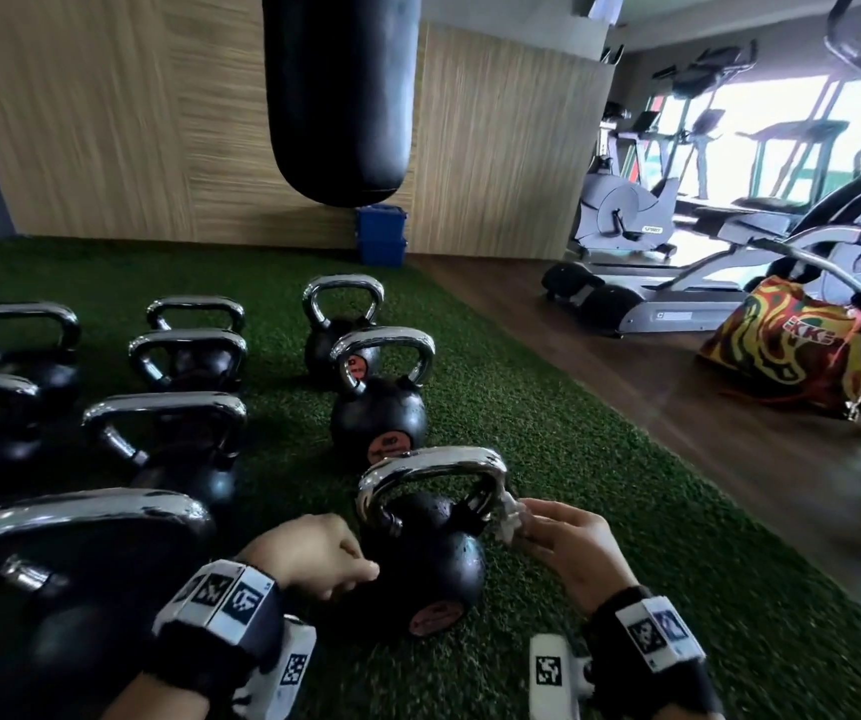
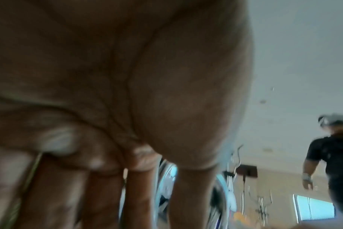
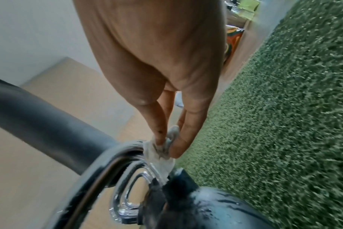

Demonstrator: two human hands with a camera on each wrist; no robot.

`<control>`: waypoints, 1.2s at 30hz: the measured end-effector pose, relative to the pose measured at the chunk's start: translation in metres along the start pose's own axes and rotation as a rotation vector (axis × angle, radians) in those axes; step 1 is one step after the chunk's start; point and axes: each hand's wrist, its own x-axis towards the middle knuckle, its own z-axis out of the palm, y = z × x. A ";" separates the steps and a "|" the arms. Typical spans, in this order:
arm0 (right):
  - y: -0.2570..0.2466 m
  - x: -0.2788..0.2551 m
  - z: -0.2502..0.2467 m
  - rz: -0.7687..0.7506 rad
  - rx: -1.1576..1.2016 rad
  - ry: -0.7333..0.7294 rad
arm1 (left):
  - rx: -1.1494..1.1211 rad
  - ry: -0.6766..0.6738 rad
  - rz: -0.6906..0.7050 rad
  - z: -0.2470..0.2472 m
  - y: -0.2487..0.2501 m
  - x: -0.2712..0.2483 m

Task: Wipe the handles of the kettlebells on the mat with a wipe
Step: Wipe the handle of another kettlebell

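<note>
Several black kettlebells with chrome handles stand on the green turf mat (image 1: 600, 501). The nearest kettlebell (image 1: 428, 563) is between my hands, its handle (image 1: 433, 465) arching over it. My right hand (image 1: 522, 522) pinches a crumpled white wipe (image 1: 507, 517) against the right leg of that handle. The right wrist view shows thumb and fingers (image 3: 176, 147) squeezing the wipe (image 3: 161, 155) on the chrome handle (image 3: 108, 161), just above the wet black ball (image 3: 215, 206). My left hand (image 1: 355, 569) lies with curled fingers against the ball's left side and holds nothing; its palm (image 2: 108, 93) fills the left wrist view.
More kettlebells (image 1: 168, 444) crowd the mat to the left. A black punching bag (image 1: 340, 96) hangs ahead over blue boxes (image 1: 381, 236). On the wood floor to the right are exercise machines (image 1: 729, 241) and a colourful bag (image 1: 792, 350). The left wrist view shows a person in a dark shirt (image 2: 335, 162).
</note>
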 end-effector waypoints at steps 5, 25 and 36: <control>-0.018 -0.034 0.023 -0.250 -0.215 -0.219 | -0.623 0.393 0.363 -0.013 0.039 -0.026; -0.019 -0.011 0.048 -0.371 -0.241 0.145 | -0.449 0.858 0.582 -0.028 0.087 -0.018; 0.062 0.038 0.046 -0.262 -0.361 0.085 | 0.242 0.849 0.424 -0.009 0.108 -0.001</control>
